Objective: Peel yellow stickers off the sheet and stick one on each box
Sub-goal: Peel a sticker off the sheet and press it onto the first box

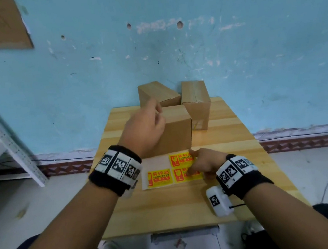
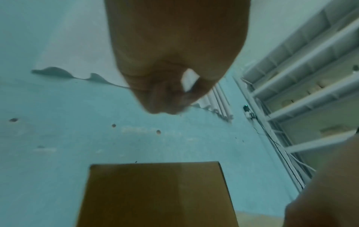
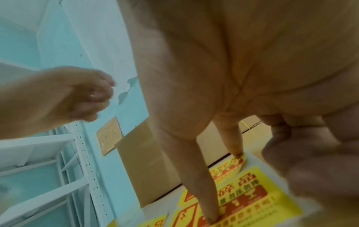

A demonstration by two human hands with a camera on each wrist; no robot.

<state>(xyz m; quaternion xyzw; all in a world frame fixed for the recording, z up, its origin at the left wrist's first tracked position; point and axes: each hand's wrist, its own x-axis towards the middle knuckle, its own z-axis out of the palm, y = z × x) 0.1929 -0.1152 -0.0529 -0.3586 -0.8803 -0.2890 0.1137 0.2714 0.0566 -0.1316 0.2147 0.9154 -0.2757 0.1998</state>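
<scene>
Here, sheet (image 1: 160,173) under right hand (image 1: 204,163).

Yellow stickers (image 1: 159,178) with red print, plain brown boxes (image 1: 174,127), turquoise wall (image 1: 170,47).

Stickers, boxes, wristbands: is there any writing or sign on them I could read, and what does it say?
"易碎品" with a red broken-glass sign: on each yellow sticker of the sheet.
Smaller lines under it: too blurred to read.
Wristbands: black-and-white square code patterns, no words.
Boxes: no print visible.
</scene>
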